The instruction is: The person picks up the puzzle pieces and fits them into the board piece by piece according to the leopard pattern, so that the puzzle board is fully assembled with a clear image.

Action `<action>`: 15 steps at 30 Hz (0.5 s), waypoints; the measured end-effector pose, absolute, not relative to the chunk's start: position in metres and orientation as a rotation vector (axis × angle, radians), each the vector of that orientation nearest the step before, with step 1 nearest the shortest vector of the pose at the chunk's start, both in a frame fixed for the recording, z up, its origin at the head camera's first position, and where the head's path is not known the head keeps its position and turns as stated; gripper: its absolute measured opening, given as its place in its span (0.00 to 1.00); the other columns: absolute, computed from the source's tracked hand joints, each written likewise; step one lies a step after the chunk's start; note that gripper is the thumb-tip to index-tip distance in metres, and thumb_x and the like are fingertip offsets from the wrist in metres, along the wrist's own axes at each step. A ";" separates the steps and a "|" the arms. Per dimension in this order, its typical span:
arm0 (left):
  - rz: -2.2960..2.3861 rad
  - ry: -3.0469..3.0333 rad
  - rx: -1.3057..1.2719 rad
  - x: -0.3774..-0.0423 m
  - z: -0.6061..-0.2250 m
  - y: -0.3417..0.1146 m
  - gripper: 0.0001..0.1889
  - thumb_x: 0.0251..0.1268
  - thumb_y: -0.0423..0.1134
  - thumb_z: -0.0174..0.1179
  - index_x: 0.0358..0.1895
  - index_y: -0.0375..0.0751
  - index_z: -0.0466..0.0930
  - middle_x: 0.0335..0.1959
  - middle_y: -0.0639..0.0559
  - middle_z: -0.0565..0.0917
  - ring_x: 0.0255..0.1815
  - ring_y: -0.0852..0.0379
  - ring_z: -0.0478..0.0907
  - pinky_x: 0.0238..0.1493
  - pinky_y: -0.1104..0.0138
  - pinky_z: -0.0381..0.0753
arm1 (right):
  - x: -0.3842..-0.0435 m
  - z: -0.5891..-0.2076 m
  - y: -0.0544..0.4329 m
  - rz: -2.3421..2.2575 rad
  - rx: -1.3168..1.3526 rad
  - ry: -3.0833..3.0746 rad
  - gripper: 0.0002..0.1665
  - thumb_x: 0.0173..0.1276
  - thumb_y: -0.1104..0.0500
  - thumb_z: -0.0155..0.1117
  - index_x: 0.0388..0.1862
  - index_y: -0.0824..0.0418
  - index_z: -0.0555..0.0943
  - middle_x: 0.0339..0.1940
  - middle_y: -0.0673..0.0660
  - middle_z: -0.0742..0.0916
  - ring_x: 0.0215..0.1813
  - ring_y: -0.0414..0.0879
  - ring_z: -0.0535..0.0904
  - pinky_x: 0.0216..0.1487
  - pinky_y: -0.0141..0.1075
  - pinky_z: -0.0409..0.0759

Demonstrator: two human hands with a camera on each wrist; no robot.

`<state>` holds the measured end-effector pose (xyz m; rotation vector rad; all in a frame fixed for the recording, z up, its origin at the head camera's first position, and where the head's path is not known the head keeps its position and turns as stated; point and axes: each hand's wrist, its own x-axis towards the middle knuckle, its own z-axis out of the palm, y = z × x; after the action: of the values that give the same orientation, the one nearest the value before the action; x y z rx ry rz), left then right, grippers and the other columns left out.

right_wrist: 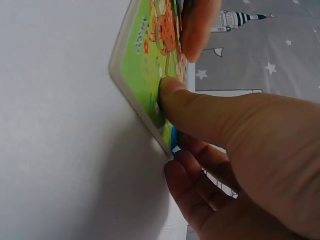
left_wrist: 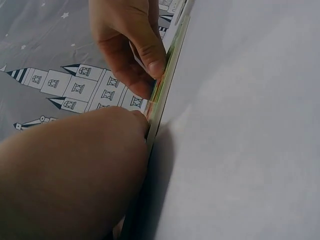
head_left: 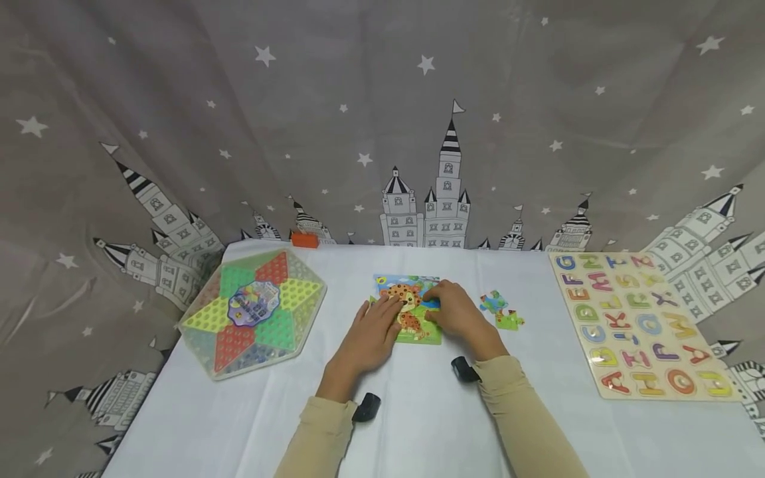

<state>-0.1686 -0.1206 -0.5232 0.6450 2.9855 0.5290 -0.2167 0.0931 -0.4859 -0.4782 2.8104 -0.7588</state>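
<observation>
A jigsaw puzzle with a spotted cartoon animal on green and blue lies at the middle of the table. My left hand rests on its left part, fingers stretched over the picture. At the right edge, my right hand pinches a blue puzzle piece between thumb and fingers. Seen from the right wrist, the thumb lies on the green face of the puzzle, with the other fingers at its edge. Loose puzzle pieces, one blue and one green, lie right of this hand.
A hexagonal Chinese checkers board lies on the left. To the right is a wooden alphabet board with coloured letters. A small orange block sits at the back edge of the white-covered table, before a grey castle-print curtain.
</observation>
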 end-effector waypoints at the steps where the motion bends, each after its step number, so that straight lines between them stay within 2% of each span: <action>1: 0.504 2.984 0.643 -0.168 -0.523 -0.120 0.26 0.85 0.49 0.40 0.80 0.51 0.62 0.82 0.51 0.62 0.85 0.48 0.52 0.84 0.44 0.48 | -0.217 -0.486 0.094 -0.758 -0.491 2.809 0.19 0.66 0.57 0.75 0.55 0.60 0.87 0.57 0.61 0.84 0.63 0.61 0.78 0.69 0.53 0.77; 5: 0.427 2.994 0.647 -0.168 -0.521 -0.116 0.26 0.85 0.52 0.39 0.80 0.58 0.62 0.82 0.51 0.60 0.85 0.46 0.51 0.84 0.41 0.48 | -0.216 -0.486 0.096 -0.781 -0.503 2.811 0.17 0.66 0.58 0.74 0.53 0.59 0.88 0.55 0.60 0.85 0.62 0.59 0.79 0.68 0.52 0.77; 9: 0.408 2.983 0.629 -0.166 -0.520 -0.115 0.26 0.85 0.54 0.38 0.80 0.58 0.61 0.83 0.51 0.59 0.85 0.46 0.49 0.84 0.41 0.47 | -0.213 -0.489 0.100 -0.854 -0.485 2.797 0.21 0.66 0.58 0.74 0.58 0.60 0.85 0.59 0.59 0.85 0.65 0.58 0.78 0.71 0.53 0.76; 15: 0.444 2.966 0.612 -0.165 -0.520 -0.114 0.27 0.84 0.54 0.39 0.81 0.58 0.60 0.84 0.51 0.57 0.86 0.46 0.47 0.84 0.41 0.46 | -0.208 -0.494 0.130 -1.080 -0.338 2.800 0.26 0.67 0.55 0.73 0.64 0.57 0.82 0.58 0.58 0.86 0.56 0.52 0.83 0.60 0.48 0.83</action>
<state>-0.1655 -0.1142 -0.5201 0.6121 2.9662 0.4436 -0.2080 0.1297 -0.4942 -0.3379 2.8002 -1.0803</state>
